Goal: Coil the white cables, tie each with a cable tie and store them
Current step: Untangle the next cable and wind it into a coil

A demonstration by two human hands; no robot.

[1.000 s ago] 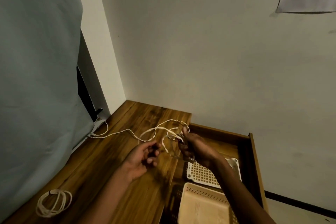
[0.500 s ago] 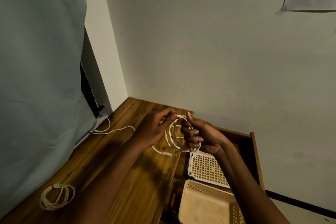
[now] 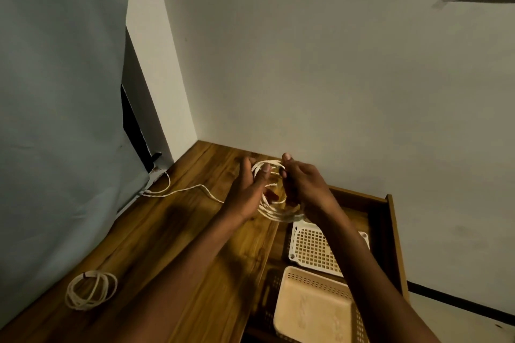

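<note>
Nearest the camera, a pale beige perforated plastic basket (image 3: 312, 312) sits in the open wooden drawer (image 3: 390, 220), with a white lattice plastic tray (image 3: 315, 245) just beyond it. At the near left of the brown wooden table (image 3: 172, 231) lies a white cable coil already bound with a dark tie (image 3: 90, 289), so one cable looks finished but not yet stored.

Farther on, above the table's edge, the work in hand is the coiling of a second white cable (image 3: 274, 210). The right hand (image 3: 303, 184) curls round the gathered loops and holds them. The left hand (image 3: 248, 189) has its fingers fairly straight against the coil's left side, laying on a turn. A loose tail (image 3: 181, 191) trails left across the table toward the far corner.

The next move likely calls for drawing in that tail, then tying the bundle without letting the loops spring.

No brand, label or writing can be read anywhere.
</note>
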